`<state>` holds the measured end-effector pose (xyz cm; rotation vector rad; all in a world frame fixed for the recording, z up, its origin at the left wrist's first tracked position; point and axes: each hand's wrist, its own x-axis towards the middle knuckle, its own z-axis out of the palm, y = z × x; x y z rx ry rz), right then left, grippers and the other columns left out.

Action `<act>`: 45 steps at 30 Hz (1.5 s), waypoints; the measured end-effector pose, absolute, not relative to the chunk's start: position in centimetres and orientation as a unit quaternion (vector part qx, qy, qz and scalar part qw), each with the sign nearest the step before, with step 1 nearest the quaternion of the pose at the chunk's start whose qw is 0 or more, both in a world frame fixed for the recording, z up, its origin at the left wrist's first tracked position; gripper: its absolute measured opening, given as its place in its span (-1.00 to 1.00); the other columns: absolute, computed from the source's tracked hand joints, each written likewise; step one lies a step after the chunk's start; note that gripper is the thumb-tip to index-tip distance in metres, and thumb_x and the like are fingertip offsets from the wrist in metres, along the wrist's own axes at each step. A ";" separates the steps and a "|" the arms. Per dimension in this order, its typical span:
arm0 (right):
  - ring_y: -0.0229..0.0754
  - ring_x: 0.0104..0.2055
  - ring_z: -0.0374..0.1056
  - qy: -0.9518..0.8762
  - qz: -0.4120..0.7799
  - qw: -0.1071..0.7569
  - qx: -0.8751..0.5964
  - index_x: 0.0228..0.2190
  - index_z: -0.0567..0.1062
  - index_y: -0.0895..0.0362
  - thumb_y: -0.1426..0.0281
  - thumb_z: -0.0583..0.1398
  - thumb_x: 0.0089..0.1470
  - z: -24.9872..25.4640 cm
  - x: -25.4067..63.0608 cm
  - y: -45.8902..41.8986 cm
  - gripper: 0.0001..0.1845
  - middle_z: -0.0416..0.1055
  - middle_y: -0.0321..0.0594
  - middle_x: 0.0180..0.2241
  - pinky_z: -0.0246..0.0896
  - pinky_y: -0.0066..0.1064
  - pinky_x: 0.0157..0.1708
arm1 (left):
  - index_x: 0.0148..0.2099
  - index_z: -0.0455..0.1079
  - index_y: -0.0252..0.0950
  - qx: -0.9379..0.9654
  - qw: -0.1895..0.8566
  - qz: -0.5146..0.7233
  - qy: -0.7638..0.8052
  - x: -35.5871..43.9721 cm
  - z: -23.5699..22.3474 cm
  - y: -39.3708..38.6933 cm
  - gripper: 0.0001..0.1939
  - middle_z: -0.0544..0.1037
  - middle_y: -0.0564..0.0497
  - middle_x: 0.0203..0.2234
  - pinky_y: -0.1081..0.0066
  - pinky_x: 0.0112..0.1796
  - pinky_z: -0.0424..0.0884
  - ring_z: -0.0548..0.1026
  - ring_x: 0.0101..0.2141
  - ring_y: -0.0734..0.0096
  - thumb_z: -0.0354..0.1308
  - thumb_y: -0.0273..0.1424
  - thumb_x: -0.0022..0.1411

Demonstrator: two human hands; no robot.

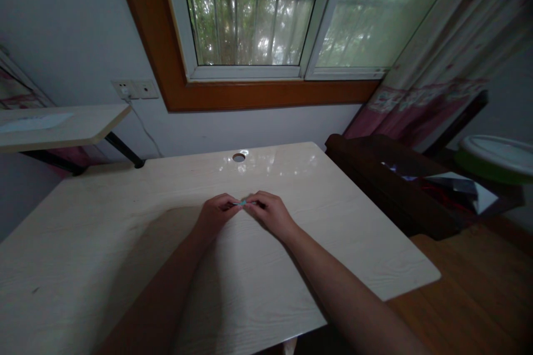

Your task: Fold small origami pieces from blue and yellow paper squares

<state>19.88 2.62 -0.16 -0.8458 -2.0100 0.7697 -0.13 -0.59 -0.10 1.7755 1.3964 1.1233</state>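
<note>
My left hand (pixel 215 214) and my right hand (pixel 268 212) meet over the middle of the pale wooden desk (pixel 175 266). Between their pinched fingertips is a small, thin light-blue item (pixel 243 203), held from both sides. Its kind is too small to make out, and the fingers cover most of it. Both hands sit close to the desktop, a little in front of the round cable hole (pixel 239 158).
A raised shelf (pixel 95 127) on black legs stands at the desk's left. Behind are a barred window (pixel 254 22) and a wall socket (pixel 134 90). At the right are dark wooden furniture (pixel 358 161), a curtain (pixel 416 89) and a green tub with a pale lid (pixel 495 158).
</note>
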 end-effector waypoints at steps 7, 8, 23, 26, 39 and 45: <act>-0.25 -0.36 0.33 -0.807 0.298 0.392 -0.326 -0.32 0.55 0.10 0.36 0.22 0.19 0.4 19.9 2.4 -0.90 0.45 -0.26 -0.40 0.15 -0.46 -0.33 | -0.34 0.53 -0.27 0.670 0.291 0.424 0.536 -0.2 0.1 -0.7 -0.86 0.57 0.02 -0.47 0.47 -0.38 0.36 0.51 -0.42 0.38 0.24 -0.31 0.15; -0.26 -0.36 0.32 -0.809 0.297 0.391 -0.324 -0.32 0.54 0.10 0.36 0.22 0.19 0.5 19.9 2.4 -0.90 0.45 -0.26 -0.40 0.15 -0.46 -0.33 | -0.35 0.53 -0.27 0.671 0.288 0.424 0.536 -0.2 0.1 -0.7 -0.87 0.57 0.03 -0.48 0.47 -0.38 0.35 0.50 -0.43 0.39 0.25 -0.31 0.14; -0.28 -0.44 0.34 -0.794 0.338 0.387 -0.324 -0.33 0.54 0.10 0.32 0.18 0.22 1.2 19.9 2.0 -0.85 0.40 -0.29 -0.45 0.21 -0.47 -0.37 | -0.37 0.54 -0.28 0.640 0.347 0.447 0.521 -0.3 -0.2 -0.5 -0.83 0.55 0.04 -0.51 0.47 -0.41 0.35 0.47 -0.44 0.40 0.27 -0.26 0.10; -0.27 -0.46 0.34 -0.773 0.350 0.401 -0.347 -0.30 0.56 0.09 0.28 0.20 0.19 1.0 19.8 2.1 -0.83 0.43 -0.25 -0.43 0.23 -0.45 -0.39 | -0.34 0.53 -0.27 0.617 0.346 0.459 0.537 -0.3 -0.2 -0.4 -0.82 0.57 0.04 -0.49 0.46 -0.39 0.37 0.49 -0.44 0.39 0.27 -0.26 0.10; -0.22 -0.39 0.35 -0.748 0.306 0.449 -0.381 -0.32 0.58 0.10 0.33 0.24 0.14 0.2 19.9 2.7 -0.87 0.46 -0.22 -0.41 0.21 -0.45 -0.41 | -0.12 0.46 -0.31 0.580 0.381 0.518 0.501 0.0 -0.3 0.0 -0.69 0.58 -0.05 -0.27 0.38 -0.22 0.47 0.53 -0.29 0.37 0.30 -0.33 0.07; -0.20 -0.37 0.36 -0.751 0.282 0.453 -0.388 -0.31 0.58 0.09 0.34 0.23 0.15 0.4 20.0 2.7 -0.88 0.48 -0.20 -0.37 0.22 -0.43 -0.39 | -0.15 0.47 -0.28 0.605 0.337 0.540 0.478 -0.1 0.4 -0.5 -0.80 0.52 -0.06 -0.26 0.39 -0.24 0.47 0.52 -0.31 0.39 0.16 -0.30 0.23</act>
